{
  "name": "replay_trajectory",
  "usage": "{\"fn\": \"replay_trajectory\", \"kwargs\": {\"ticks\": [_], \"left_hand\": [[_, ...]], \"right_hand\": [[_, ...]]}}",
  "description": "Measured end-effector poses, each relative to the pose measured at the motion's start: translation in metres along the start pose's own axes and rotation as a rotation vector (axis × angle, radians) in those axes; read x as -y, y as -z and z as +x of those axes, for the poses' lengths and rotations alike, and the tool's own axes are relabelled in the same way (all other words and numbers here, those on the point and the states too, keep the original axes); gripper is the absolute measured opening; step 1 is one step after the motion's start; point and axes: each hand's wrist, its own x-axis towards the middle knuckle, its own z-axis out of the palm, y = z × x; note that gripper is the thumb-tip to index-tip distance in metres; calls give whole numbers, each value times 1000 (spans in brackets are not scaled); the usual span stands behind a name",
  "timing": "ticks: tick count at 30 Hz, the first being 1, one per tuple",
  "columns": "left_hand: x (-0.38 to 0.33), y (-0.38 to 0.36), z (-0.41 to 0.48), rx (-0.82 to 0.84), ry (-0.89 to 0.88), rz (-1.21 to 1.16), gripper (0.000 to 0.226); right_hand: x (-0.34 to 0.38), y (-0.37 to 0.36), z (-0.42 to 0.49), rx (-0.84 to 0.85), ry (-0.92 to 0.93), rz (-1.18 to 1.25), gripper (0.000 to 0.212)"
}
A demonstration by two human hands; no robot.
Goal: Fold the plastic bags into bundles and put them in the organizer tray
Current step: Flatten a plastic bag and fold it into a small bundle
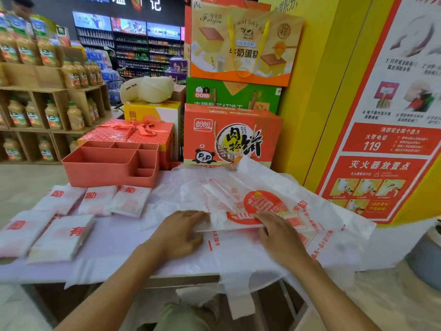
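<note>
One bag point(260, 204), touching left hand point(182, 232), right hand point(280, 237)

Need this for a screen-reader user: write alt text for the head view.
A person's left hand and right hand press flat a partly folded white plastic bag with red print. Five folded white bag bundles lie to the left, before a coral plastic organizer tray with no bundle visible inside.

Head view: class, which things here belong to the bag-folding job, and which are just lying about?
Job in hand: half-folded plastic bag, left hand, right hand, folded bundles, organizer tray.

Lying about: ribboned gift box, snack cartons, juice bottles, fire-safety poster.
</note>
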Motion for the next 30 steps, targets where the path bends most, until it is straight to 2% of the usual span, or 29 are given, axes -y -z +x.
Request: {"fn": "replay_trajectory", "kwargs": {"ticks": [4,8,13,17,19,20,23,26,30], "left_hand": [[-3,18,-2,-101,32,-270,36],[-18,55,1,-113,54,-529,17],[-47,111,10,-225,67,-776,15],[-64,138,11,-313,15,-876,20],[-65,140,11,-371,-34,-852,16],[-64,138,11,-392,-70,-810,13],[-55,119,7,-415,-200,-531,33],[-43,89,1,-399,-360,-205,37],[-30,42,-10,-245,-397,-54,38]], "right_hand": [[4,14,1,-91,17,63,34],[13,48,17,-271,146,-173,24],[37,92,45,-454,174,-197,21],[52,108,71,-569,179,-28,24],[54,110,88,-584,191,96,25],[55,108,97,-565,216,170,25],[51,91,120,-390,262,366,33],[38,62,135,-130,267,314,49],[25,20,133,171,315,107,54]]}}
